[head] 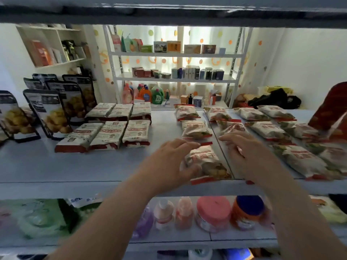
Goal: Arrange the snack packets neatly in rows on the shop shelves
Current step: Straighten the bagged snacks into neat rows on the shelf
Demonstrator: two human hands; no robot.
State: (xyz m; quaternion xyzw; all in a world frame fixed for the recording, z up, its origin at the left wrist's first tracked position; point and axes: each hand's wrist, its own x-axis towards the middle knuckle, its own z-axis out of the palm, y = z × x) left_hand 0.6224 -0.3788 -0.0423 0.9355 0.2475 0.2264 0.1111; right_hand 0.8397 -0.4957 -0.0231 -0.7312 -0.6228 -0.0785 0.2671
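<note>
A white snack packet with red ends lies at the front of the pale shelf. My left hand touches it, with straight fingers across its far end and the thumb against its left side. Behind it, two matching packets continue the column. My right hand hovers open just right of the packet, its fingers reaching left over another packet. Several more packets lie in slanted rows to the right.
Flat white and red packs lie in two rows at the left. Dark standing pouches are beyond them, and a red bag is at the right edge. Bottles and jars fill the shelf below. A shelf board hangs overhead.
</note>
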